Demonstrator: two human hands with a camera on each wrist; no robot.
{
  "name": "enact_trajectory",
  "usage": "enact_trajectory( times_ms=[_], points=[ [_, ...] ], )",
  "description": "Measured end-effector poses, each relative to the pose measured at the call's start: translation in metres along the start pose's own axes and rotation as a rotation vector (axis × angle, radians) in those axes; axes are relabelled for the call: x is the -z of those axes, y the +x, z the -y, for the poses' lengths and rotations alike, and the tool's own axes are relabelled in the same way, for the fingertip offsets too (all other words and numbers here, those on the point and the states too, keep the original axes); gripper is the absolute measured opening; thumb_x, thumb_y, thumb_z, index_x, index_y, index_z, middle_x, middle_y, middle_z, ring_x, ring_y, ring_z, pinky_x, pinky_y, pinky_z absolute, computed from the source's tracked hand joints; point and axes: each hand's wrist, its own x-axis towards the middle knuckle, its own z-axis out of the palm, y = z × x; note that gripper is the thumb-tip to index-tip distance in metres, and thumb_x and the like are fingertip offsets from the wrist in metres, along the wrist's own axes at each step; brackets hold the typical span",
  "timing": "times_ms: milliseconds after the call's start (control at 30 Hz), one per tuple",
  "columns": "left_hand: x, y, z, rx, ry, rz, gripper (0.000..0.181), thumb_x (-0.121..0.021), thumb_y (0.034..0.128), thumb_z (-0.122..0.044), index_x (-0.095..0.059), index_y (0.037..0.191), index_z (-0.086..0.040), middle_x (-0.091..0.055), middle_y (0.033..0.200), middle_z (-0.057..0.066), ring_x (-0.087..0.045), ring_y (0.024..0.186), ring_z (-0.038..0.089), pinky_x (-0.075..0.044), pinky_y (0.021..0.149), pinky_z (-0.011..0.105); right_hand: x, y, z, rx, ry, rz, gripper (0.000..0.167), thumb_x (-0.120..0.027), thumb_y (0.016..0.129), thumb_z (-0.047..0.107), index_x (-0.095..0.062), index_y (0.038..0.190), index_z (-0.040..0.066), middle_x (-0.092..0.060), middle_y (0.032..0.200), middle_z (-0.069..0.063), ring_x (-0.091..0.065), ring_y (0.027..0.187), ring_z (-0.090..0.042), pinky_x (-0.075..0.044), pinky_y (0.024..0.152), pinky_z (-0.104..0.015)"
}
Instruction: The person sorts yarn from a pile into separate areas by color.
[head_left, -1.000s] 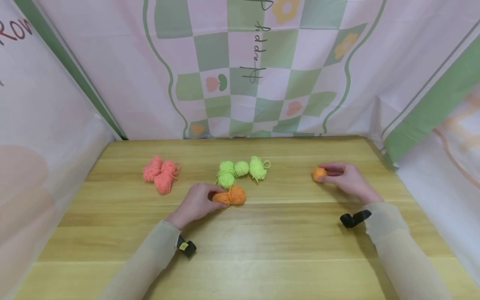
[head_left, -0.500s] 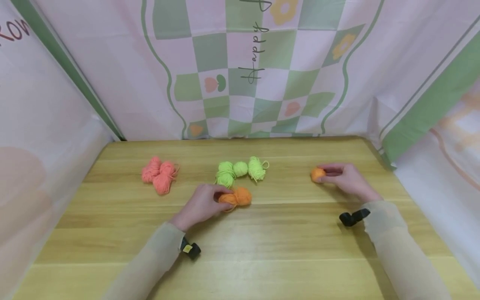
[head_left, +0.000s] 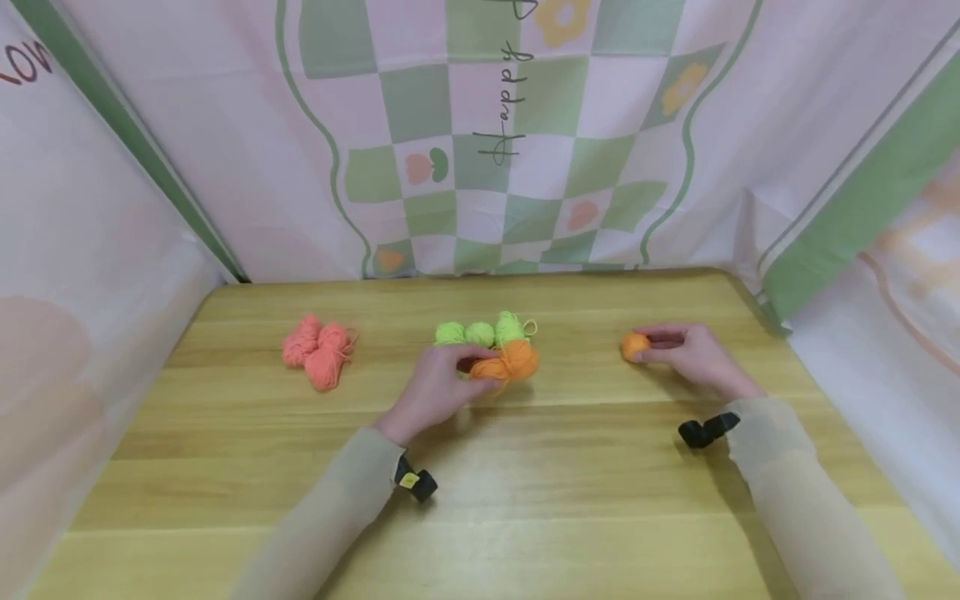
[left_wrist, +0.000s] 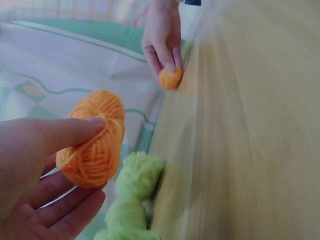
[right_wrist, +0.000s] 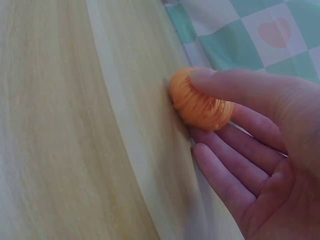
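Between thumb and fingers my left hand [head_left: 438, 385] pinches an orange yarn bundle [left_wrist: 95, 145], tied in at its middle. In the head view this bundle covers part of the lime-green yarn balls [head_left: 480, 335], and the left wrist view shows it held above the table. Toward the table's right side, my right hand [head_left: 693, 358] holds a small round orange yarn ball [right_wrist: 202, 102] by thumb and fingertips. That ball is at or very near the tabletop; whether it touches, I cannot tell.
A cluster of coral-pink yarn balls [head_left: 322, 352] lies at the left on the wooden table [head_left: 525, 500]. A printed cloth [head_left: 420, 100] with green checks hangs behind the table's back edge, and more cloth hangs at both sides.
My left hand has lifted the orange yarn bundle and carried it right, past the front of the lime-green balls. The right hand and its ball have stayed nearly still.
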Motion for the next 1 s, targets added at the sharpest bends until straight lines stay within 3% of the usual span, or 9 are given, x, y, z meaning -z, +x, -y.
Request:
enact_trajectory(
  times_ms=[133,500,667,767,900,1000],
  points=[
    [-0.015,0.011,-0.004,0.003,-0.074,-0.054,0.029,-0.087,0.0841,-0.018,-0.077,0.110,-0.009,-0.074,0.101,-0.003,-0.067,0.086,0.009,-0.057,0.077,0.025,0.001,0.002,0.000,0.009,0.000,-0.002,0.063,-0.078,0.089,0.045,-0.064,0.136,0.006,-0.066,0.130,-0.017,-0.064,0.115,-0.029,-0.046,0.087,-0.015],
    [-0.050,0.046,-0.020,0.064,-0.301,-0.173,0.030,-0.087,0.0839,-0.020,-0.076,0.109,-0.007,-0.073,0.097,-0.003,-0.067,0.084,0.010,-0.057,0.075,0.025,0.000,0.003,-0.002,0.040,0.023,-0.013,0.061,-0.080,0.089,0.039,-0.064,0.134,0.002,-0.065,0.131,-0.020,-0.067,0.108,-0.015,-0.047,0.084,-0.011],
    [-0.058,0.061,-0.027,0.106,-0.371,-0.217,0.029,-0.086,0.0854,-0.023,-0.076,0.108,-0.009,-0.072,0.095,-0.006,-0.067,0.085,0.012,-0.057,0.075,0.026,0.001,0.005,-0.003,0.023,0.031,0.005,0.060,-0.079,0.091,0.035,-0.062,0.137,0.000,-0.063,0.133,-0.021,-0.065,0.107,-0.009,-0.046,0.085,-0.010],
    [-0.061,0.071,-0.033,0.140,-0.412,-0.243,0.029,-0.086,0.0852,-0.024,-0.076,0.108,-0.009,-0.072,0.095,-0.005,-0.067,0.087,0.012,-0.056,0.077,0.026,0.001,0.005,-0.003,0.020,0.025,0.007,0.060,-0.079,0.091,0.035,-0.061,0.137,0.000,-0.062,0.134,-0.021,-0.065,0.109,-0.013,-0.045,0.084,-0.010],
    [-0.061,0.088,-0.041,0.167,-0.417,-0.266,0.031,-0.086,0.0853,-0.025,-0.076,0.109,-0.008,-0.073,0.097,-0.002,-0.067,0.090,0.014,-0.055,0.078,0.024,0.001,0.003,-0.002,0.024,0.021,0.000,0.061,-0.080,0.090,0.039,-0.063,0.136,0.002,-0.064,0.131,-0.019,-0.066,0.112,-0.021,-0.045,0.085,-0.010],
    [-0.056,0.102,-0.049,0.148,-0.396,-0.273,0.032,-0.085,0.0865,-0.025,-0.075,0.111,-0.008,-0.072,0.099,-0.002,-0.066,0.091,0.012,-0.055,0.079,0.022,0.000,0.003,0.001,0.027,0.016,-0.004,0.062,-0.080,0.089,0.042,-0.064,0.135,0.003,-0.066,0.130,-0.018,-0.066,0.111,-0.021,-0.045,0.085,-0.010]
  ],
)
